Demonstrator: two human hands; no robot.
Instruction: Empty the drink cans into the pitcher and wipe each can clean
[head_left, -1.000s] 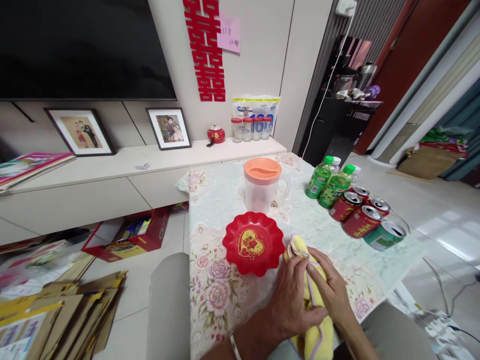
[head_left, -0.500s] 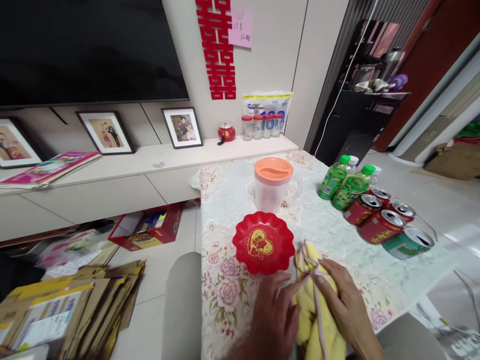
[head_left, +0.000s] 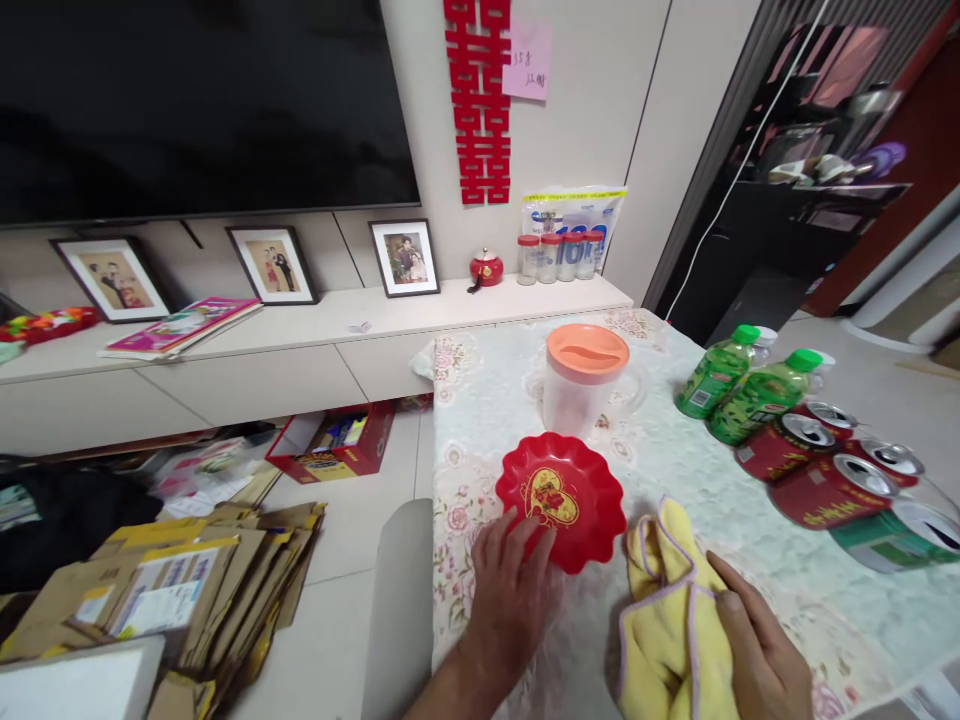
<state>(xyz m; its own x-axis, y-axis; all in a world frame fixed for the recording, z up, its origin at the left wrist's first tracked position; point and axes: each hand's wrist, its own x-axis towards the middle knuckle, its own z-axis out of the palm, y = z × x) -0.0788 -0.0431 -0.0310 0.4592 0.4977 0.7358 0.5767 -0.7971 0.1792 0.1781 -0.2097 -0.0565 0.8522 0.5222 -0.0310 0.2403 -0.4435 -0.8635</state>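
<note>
A red plate [head_left: 596, 500] with a scalloped rim and a gold heart print lies on the flowered tablecloth. My left hand [head_left: 514, 590] reaches over its near left rim, fingers apart and slightly bent; whether the fingertips touch it I cannot tell. To the right, a folded yellow cloth [head_left: 667, 630] with purple edging rests on the table. My right hand [head_left: 769, 640] has its thumb against the cloth's right side, with the lower fingers hidden. Behind the plate stands a translucent jug [head_left: 574, 400] with an orange lid [head_left: 589, 350].
Green-capped bottles [head_left: 765, 390] and several drink cans [head_left: 832, 485] stand along the table's right side. A low cabinet [head_left: 300, 330] by the wall carries framed photos and lidded glass jars [head_left: 550, 260]. Flattened cardboard [head_left: 202, 590] and a red box [head_left: 337, 445] are on the floor.
My left hand has moved off the yellow cloth to the red plate's near left rim. My right hand has slid to the cloth's right side. The view has shifted left.
</note>
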